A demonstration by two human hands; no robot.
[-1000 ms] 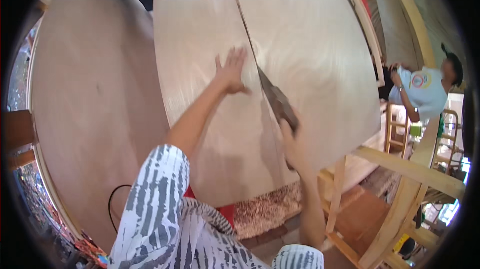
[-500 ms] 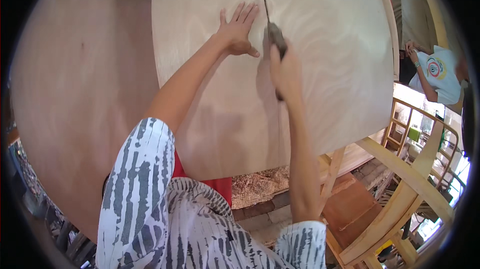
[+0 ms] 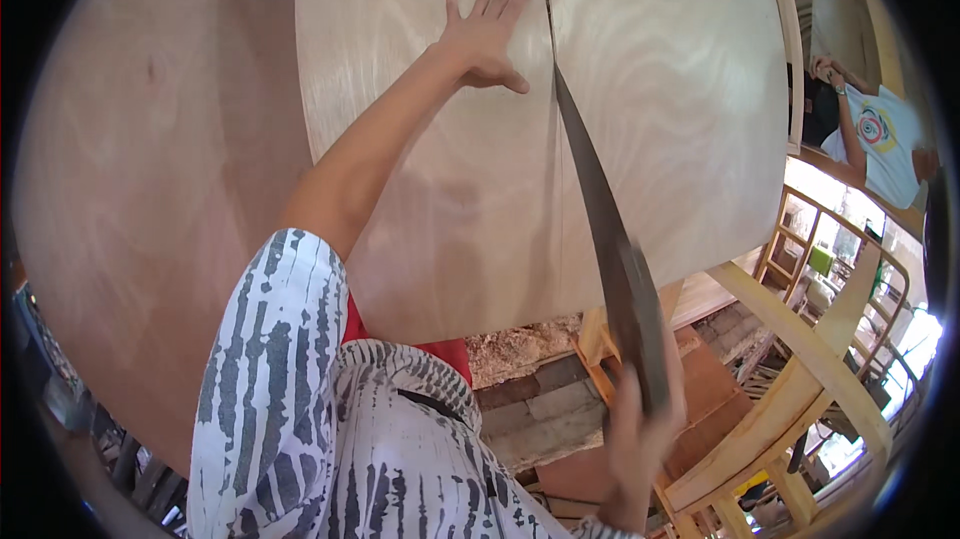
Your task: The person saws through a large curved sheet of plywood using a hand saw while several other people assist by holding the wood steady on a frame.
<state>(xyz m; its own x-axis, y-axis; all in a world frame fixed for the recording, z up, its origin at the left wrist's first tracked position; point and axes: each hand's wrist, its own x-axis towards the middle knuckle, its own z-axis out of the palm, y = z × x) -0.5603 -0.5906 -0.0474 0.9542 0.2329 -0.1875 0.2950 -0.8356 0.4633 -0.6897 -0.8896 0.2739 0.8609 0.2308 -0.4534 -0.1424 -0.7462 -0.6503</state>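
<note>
A pale plywood sheet (image 3: 430, 189) lies in front of me, with a dark cut running down from its far edge. My left hand (image 3: 484, 37) presses flat on the sheet, fingers spread, just left of the cut. In my right hand (image 3: 645, 429), low and to the right, is a handsaw (image 3: 598, 209) gripped by its handle, which my fingers partly cover. Its long dark blade slants up to the left, and the tip meets the lower end of the cut. Below the blade tip a thin straight line continues toward the near edge.
A larger brown wood panel (image 3: 150, 189) stands along the left. Curved wooden frame pieces (image 3: 800, 339) are at the right. Another person in a white shirt (image 3: 885, 139) is at the far right. Sawdust (image 3: 520, 351) and bricks (image 3: 555, 409) show on the floor below the sheet.
My right hand has drawn the saw back toward me, down and to the right, so most of the blade now shows. The left hand stays flat on the sheet.
</note>
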